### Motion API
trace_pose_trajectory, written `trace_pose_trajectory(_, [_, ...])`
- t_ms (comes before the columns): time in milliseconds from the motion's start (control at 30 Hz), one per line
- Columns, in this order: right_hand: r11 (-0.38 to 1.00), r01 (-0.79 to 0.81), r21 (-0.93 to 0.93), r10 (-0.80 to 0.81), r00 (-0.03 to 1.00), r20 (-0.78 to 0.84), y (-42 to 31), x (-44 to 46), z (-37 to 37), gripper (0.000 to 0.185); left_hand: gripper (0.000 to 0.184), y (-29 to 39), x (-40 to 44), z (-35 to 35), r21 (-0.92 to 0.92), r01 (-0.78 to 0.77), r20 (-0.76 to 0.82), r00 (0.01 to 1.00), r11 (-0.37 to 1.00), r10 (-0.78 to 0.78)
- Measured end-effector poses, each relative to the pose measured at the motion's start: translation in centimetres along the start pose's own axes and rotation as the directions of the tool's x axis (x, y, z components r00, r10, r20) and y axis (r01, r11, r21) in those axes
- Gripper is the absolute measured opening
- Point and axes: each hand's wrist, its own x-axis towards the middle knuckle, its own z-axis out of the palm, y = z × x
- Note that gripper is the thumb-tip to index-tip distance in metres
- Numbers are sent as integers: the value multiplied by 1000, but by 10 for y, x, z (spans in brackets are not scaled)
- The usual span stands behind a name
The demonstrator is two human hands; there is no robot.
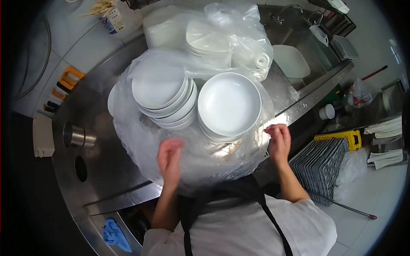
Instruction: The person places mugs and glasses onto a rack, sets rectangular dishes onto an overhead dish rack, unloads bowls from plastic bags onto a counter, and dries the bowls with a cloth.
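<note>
Two stacks of white dishes stand on a clear plastic bag (141,123) spread over the steel counter. The left stack of bowls (160,91) has plastic over its back part. Beside it, the right stack's top bowl (229,103) is uncovered and holds nothing. My left hand (170,157) hovers over the front left of the bag, its fingers stretched out and blurred, with nothing visible in them. At the bag's right edge is my right hand (279,138), its fingers bent together. Whether plastic is between those fingers is unclear.
Plastic-wrapped white dishes (209,38) stand behind the stacks. A sink (314,53) with a white basin (291,61) is at the back right. Grey racks (322,166) stand on the floor at right. A metal pot (73,134) and counter hole (80,168) are at left.
</note>
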Motion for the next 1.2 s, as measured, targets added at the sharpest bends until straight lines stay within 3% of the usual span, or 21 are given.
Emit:
trace_pose_trajectory(33, [991, -124, 44, 121, 990, 69, 6, -2, 6, 25, 42, 1, 5, 17, -175, 110, 39, 994, 978, -105])
trace_pose_trajectory(67, [973, -230, 0, 228, 964, 137, 18, -4, 9, 33, 47, -7, 7, 32, -117, 164, 15, 986, 980, -163])
trace_pose_trajectory(100, [968, -198, -155, 232, 941, 246, 39, -4, 3, 34, 52, -22, 11, 44, -59, 216, -11, 976, 975, -217])
trace_pose_trajectory(133, [943, -141, -302, 247, 904, 349, 52, -1, -2, 36, 58, -38, 16, 49, -1, 265, -40, 963, 964, -265])
trace_pose_trajectory(167, [826, 129, -548, 149, 889, 434, 46, 2, -3, 35, 60, -55, 20, 48, 16, 263, -23, 965, 965, -262])
trace_pose_trajectory(233, [278, 593, -755, 73, 771, 632, 28, 6, -7, 33, 62, -103, 20, 37, 52, 269, 2, 963, 962, -269])
trace_pose_trajectory(333, [173, 418, -892, 97, 894, 437, 54, 30, -40, 28, 66, -149, 10, 24, 108, 295, 31, 953, 949, -300])
trace_pose_trajectory(367, [183, 349, -919, 137, 917, 375, 52, 39, -42, 27, 67, -143, 9, 26, 23, 342, -21, 940, 939, -342])
trace_pose_trajectory(433, [461, 228, -857, 19, 964, 266, 50, 48, -39, 29, 67, -130, 7, 28, -155, 413, -116, 895, 898, -431])
trace_pose_trajectory(467, [590, 172, -789, -21, 980, 198, 38, 51, -31, 30, 67, -111, 6, 35, -9, 329, -176, 929, 944, -325])
trace_pose_trajectory(500, [682, -40, -730, 205, 969, 139, 18, 55, -24, 45, 68, -87, 8, 47, 143, 243, -218, 953, 959, -209])
trace_pose_trajectory(533, [814, -123, -568, 242, 960, 138, 26, 60, -18, 51, 68, -76, 13, 55, 292, 158, -242, 966, 943, -87])
trace_pose_trajectory(600, [943, -285, -173, 312, 937, 158, 56, 68, -9, 64, 69, -85, 34, 60, 75, 207, -183, 965, 976, -190])
trace_pose_trajectory(633, [915, -376, -146, 403, 874, 272, 73, 77, -10, 79, 70, -90, 42, 61, -35, 232, -146, 961, 972, -235])
trace_pose_trajectory(733, [872, -467, -146, 489, 838, 242, 65, 91, 18, 87, 74, -93, 61, 74, -186, 406, -79, 902, 895, -425])
trace_pose_trajectory(767, [844, -527, -104, 532, 796, 289, 70, 98, 20, 91, 75, -100, 64, 77, -198, 356, -104, 919, 913, -381])
trace_pose_trajectory(933, [866, -491, -93, 487, 787, 379, 121, 114, 9, 89, 77, -136, 61, 85, -205, 152, -187, 964, 967, -191])
trace_pose_trajectory(1033, [865, -500, -44, 473, 784, 402, 128, 108, 4, 87, 73, -135, 56, 99, -321, 130, -194, 961, 938, -199])
trace_pose_trajectory(1100, [860, -508, 46, 455, 806, 379, 115, 107, 14, 81, 70, -127, 55, 107, -300, 94, -213, 963, 949, -163])
trace_pose_trajectory(1200, [876, -481, 7, 438, 803, 404, 101, 102, 12, 76, 66, -107, 47, 114, -237, 52, -206, 973, 970, -103])
